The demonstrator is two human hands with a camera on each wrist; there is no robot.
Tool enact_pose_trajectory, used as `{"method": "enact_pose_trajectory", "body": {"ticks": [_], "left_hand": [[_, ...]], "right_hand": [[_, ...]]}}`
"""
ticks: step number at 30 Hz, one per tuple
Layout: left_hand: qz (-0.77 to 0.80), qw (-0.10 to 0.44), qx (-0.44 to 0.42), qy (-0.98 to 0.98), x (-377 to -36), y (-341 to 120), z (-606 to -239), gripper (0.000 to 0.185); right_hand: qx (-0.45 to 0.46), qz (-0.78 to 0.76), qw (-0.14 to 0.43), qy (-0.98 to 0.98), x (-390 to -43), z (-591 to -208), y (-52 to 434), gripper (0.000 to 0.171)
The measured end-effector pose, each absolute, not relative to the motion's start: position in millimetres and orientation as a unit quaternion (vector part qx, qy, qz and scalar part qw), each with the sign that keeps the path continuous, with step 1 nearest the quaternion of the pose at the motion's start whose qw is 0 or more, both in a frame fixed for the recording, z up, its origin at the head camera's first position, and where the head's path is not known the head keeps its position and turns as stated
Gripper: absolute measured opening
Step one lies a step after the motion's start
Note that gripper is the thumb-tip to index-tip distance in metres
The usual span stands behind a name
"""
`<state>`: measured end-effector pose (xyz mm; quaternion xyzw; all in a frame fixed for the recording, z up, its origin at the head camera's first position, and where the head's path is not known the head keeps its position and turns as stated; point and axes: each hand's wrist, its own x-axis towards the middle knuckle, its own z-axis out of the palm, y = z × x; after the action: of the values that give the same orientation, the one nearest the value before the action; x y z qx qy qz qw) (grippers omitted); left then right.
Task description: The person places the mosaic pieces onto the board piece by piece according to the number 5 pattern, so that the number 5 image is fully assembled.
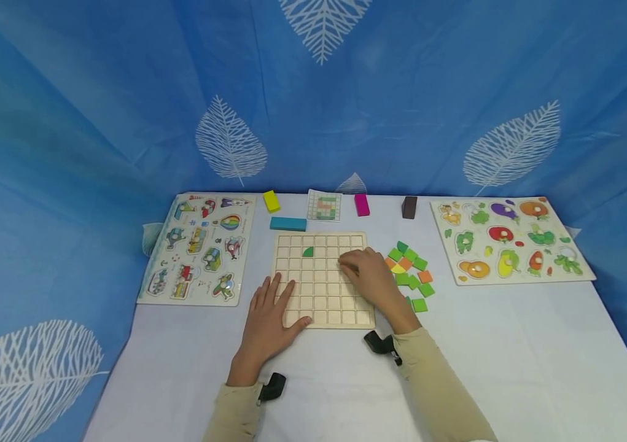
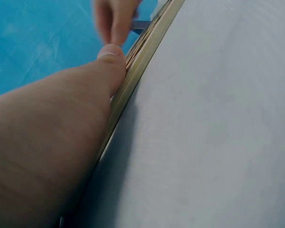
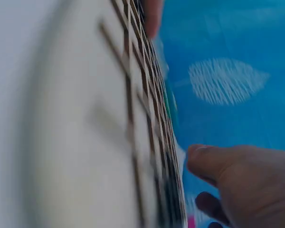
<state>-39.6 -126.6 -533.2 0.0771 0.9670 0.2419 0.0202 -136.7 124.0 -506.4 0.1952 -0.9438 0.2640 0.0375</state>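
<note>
Two hands on the wooden grid board (image 1: 324, 279) mid-worktop: left hand (image 1: 269, 316) flat, fingers relaxed, pressing its near-left corner; right hand (image 1: 368, 276) curled over the grid, contents hidden. Board looks stiff, light; best held by its edges.

Bright even light; wrist views blurred close-up.

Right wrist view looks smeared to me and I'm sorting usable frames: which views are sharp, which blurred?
Head view: sharp, evenly lit, grid board and both hands clear. Right wrist view: the near board surface is badly blurred, the right hand less so. Left wrist view: the left hand fills the frame, soft; the fingers behind are blurred.
</note>
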Motion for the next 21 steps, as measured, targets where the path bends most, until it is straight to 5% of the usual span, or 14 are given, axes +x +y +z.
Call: {"method": "enact_pose_trajectory", "body": {"ticks": [9, 21], "left_hand": [[0.237, 0.014, 0.079, 0.968, -41, -127, -536, 0.089], [0.237, 0.034, 0.082, 0.967, -39, -128, -531, 0.102]], "right_hand": [[0.09, 0.311, 0.074, -0.943, -104, -518, 186, 0.022], [0.083, 0.235, 0.093, -0.964, -101, -524, 184, 0.024]]}}
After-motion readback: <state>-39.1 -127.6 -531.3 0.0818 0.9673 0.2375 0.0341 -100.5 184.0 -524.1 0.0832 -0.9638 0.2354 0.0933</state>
